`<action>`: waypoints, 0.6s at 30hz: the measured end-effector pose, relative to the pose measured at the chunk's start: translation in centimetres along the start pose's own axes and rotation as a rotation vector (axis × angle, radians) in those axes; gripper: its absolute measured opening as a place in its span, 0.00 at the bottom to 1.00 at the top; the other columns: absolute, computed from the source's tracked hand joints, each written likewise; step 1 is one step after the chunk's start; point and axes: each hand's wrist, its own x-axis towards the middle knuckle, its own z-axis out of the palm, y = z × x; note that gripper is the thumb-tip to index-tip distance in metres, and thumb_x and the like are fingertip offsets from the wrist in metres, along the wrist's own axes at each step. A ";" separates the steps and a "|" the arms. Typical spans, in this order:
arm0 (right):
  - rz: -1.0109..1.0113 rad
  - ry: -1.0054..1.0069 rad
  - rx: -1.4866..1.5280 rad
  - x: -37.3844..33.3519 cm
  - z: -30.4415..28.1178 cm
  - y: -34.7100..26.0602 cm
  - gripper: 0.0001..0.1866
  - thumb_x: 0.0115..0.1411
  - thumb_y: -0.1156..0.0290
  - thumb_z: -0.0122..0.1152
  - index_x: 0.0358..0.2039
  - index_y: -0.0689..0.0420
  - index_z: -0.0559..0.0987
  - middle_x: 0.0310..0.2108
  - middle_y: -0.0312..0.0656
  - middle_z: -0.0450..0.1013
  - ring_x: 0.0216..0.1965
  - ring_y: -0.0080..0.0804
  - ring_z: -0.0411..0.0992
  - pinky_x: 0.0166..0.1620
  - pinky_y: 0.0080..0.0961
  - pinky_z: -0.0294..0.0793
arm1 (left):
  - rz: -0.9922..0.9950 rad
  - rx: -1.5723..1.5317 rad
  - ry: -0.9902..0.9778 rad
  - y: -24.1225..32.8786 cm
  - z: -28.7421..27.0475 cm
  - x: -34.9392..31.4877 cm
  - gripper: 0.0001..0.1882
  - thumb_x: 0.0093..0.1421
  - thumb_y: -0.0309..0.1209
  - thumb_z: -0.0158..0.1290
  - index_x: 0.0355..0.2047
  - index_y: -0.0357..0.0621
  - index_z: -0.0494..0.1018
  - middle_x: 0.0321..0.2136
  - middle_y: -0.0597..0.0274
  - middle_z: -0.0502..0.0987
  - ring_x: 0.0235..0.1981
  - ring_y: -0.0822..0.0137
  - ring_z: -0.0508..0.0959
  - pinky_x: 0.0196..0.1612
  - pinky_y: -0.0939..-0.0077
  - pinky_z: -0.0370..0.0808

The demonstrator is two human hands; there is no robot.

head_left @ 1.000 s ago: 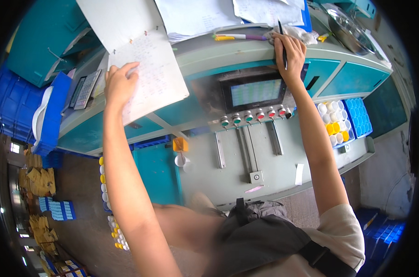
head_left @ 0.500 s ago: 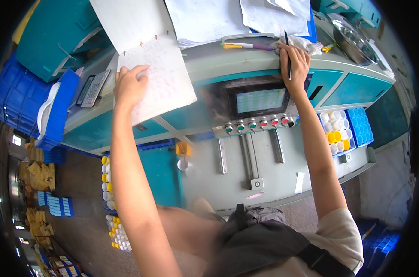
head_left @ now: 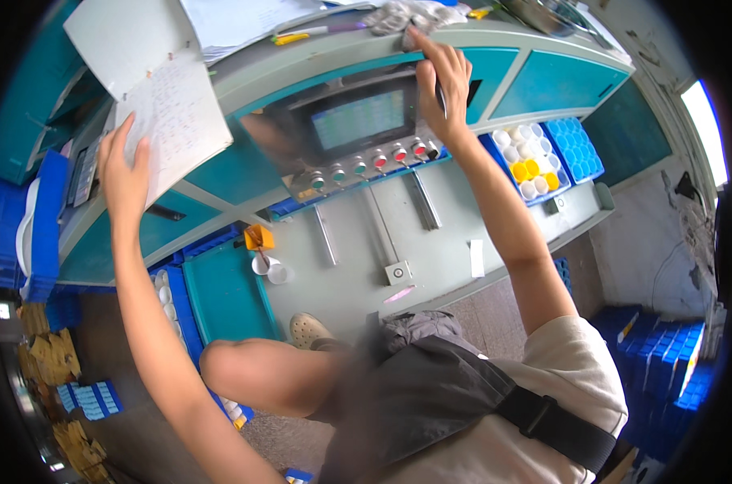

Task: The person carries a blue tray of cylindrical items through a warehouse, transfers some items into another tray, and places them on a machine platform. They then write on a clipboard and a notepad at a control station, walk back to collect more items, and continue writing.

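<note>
My left hand (head_left: 126,173) is at the lower left edge of an open notebook (head_left: 180,121), its thumb and fingers apart. Handwriting covers the notebook's lower page, while the cover side lies folded back above it. My right hand (head_left: 448,85) is raised over the top edge of the control panel, gripping a dark pen (head_left: 442,101) that is mostly hidden by the fingers. Just beyond that hand a crumpled grey cloth (head_left: 402,16) lies on the counter. A yellow, white and purple pen (head_left: 317,31) rests to the cloth's left.
Below the counter sits a screen (head_left: 358,119) above a row of green and red knobs (head_left: 379,161). At right stand a blue crate of white and yellow cups (head_left: 529,167) and a crate of light-blue cups (head_left: 574,149). A teal tray (head_left: 229,298) and orange box (head_left: 259,237) are lower left.
The whole view has swung right, so the counter appears farther left and higher. My left hand has slid from the notebook page to its edge. The pen in my right hand shows less.
</note>
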 end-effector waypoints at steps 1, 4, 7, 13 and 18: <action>0.033 -0.051 0.009 -1.7 -1.3 -0.9 0.19 0.69 0.63 0.51 0.58 0.53 0.78 0.43 0.41 0.78 0.45 0.35 0.73 0.57 0.33 0.60 | 0.080 0.024 0.053 0.8 -0.5 -1.5 0.21 0.67 0.33 0.54 0.61 0.48 0.73 0.53 0.51 0.73 0.58 0.50 0.71 0.61 0.59 0.68; 0.073 -0.142 0.028 -6.4 -3.6 -2.6 0.17 0.60 0.73 0.60 0.51 0.53 0.81 0.36 0.38 0.77 0.37 0.33 0.72 0.51 0.33 0.59 | 0.133 -0.001 0.115 3.7 -1.5 -7.1 0.17 0.66 0.30 0.54 0.56 0.46 0.77 0.52 0.52 0.74 0.55 0.50 0.72 0.58 0.57 0.69; 0.162 -0.204 -0.004 -9.4 -4.2 -3.1 0.15 0.54 0.79 0.64 0.43 0.54 0.83 0.28 0.34 0.75 0.28 0.27 0.70 0.44 0.33 0.57 | 0.159 0.043 0.027 6.8 -1.5 -13.0 0.13 0.64 0.25 0.55 0.49 0.39 0.79 0.48 0.53 0.76 0.50 0.50 0.75 0.52 0.57 0.72; 0.186 -0.160 -0.029 -9.6 -3.2 -2.5 0.13 0.54 0.80 0.64 0.41 0.53 0.83 0.24 0.33 0.71 0.26 0.27 0.68 0.44 0.33 0.58 | 0.333 -0.010 -0.375 7.8 -1.1 -19.7 0.11 0.59 0.20 0.56 0.43 0.35 0.78 0.41 0.53 0.78 0.45 0.50 0.77 0.49 0.56 0.75; 0.202 -0.143 -0.003 -9.2 -3.8 -3.2 0.13 0.54 0.81 0.64 0.40 0.54 0.83 0.25 0.35 0.73 0.27 0.30 0.69 0.45 0.31 0.60 | 0.168 -0.165 -0.119 10.2 -3.4 -17.3 0.09 0.58 0.18 0.58 0.40 0.34 0.78 0.39 0.51 0.80 0.43 0.51 0.79 0.48 0.59 0.76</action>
